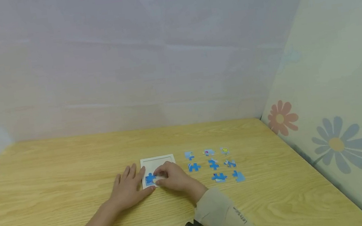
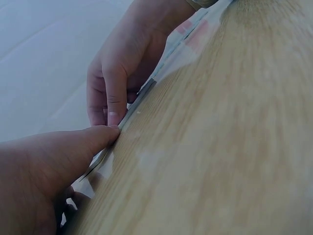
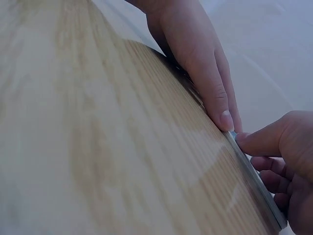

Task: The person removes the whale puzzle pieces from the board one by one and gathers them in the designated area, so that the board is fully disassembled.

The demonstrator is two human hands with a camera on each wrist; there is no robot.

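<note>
A white square puzzle tray [image 1: 157, 158] lies on the table with a blue jigsaw piece [image 1: 150, 179] in its near left corner. My right hand [image 1: 174, 176] reaches over the tray, its thumb and curled fingers pinching the right side of that piece. Spread flat, my left hand [image 1: 127, 188] rests at the tray's left side, the thumb along its near edge. Seen from the left wrist, the right hand [image 2: 122, 63] comes down close to the left thumb [image 2: 98, 139]. In the right wrist view, the right thumb [image 3: 261, 142] nearly meets the left thumb tip [image 3: 226, 120] at the tray's edge.
Several loose jigsaw pieces [image 1: 213, 164] lie in rough rows right of the tray, mostly blue, one with a yellow sun [image 1: 225, 150]. The wooden table [image 1: 55, 175] ends at a pale cloth backdrop [image 1: 126, 59]. At right stands a panel with printed flowers [image 1: 336, 144].
</note>
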